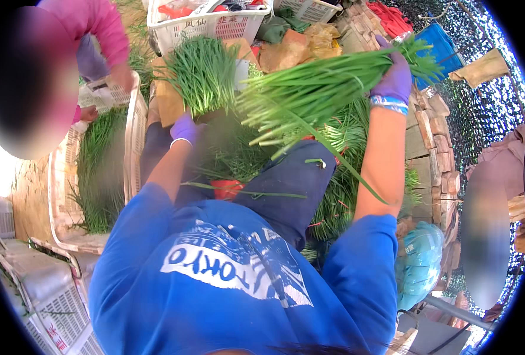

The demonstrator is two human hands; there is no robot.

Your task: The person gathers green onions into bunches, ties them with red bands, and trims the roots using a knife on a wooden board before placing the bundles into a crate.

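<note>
My right hand [394, 74], in a purple glove, is raised at the right and closed round a large bunch of garlic chives [315, 89]. The pale cut ends point left and the green tips stick out past my hand; one long blade hangs down across my forearm. My left hand [185, 129], also gloved in purple, is at the lower edge of a brown board [166, 97], just below the white ends of a second pile of chives [203, 74] lying on it. Its fingers are mostly hidden.
Loose chives [339, 195] lie heaped beside my right leg. Another person's arm [105, 35] in a pink sleeve reaches over a white crate [133, 136] of chives at the left. A white crate [215, 26] stands at the back; bricks [443, 142] line the right, near a blue crate [437, 47].
</note>
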